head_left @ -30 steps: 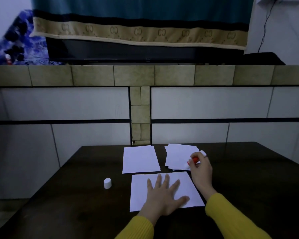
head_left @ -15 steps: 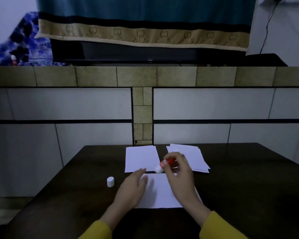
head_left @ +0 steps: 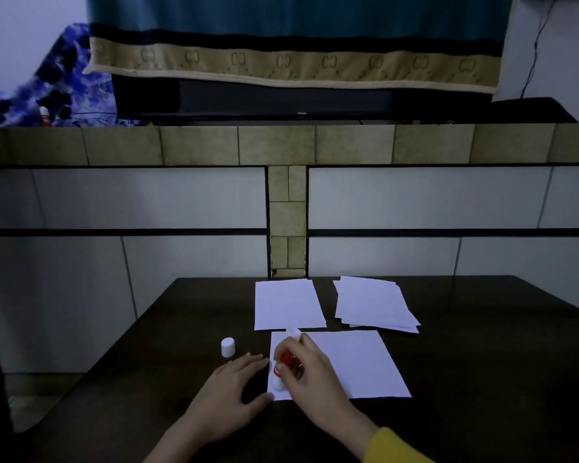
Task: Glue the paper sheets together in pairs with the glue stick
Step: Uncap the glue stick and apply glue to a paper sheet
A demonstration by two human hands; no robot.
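Your right hand (head_left: 310, 372) gripped the glue stick (head_left: 283, 362), left hand (head_left: 231, 392) lay flat; the pile (head_left: 375, 304) still waited.

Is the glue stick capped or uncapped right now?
Uncapped: the white cap stands alone on the table, apart from the glue stick gripped in the right hand.

Single head-worn wide-angle view, facing forward and downward from the near side of the dark table (head_left: 482, 345). The table fills the lower frame at close range; beyond its far edge stands the tiled wall (head_left: 415, 198).
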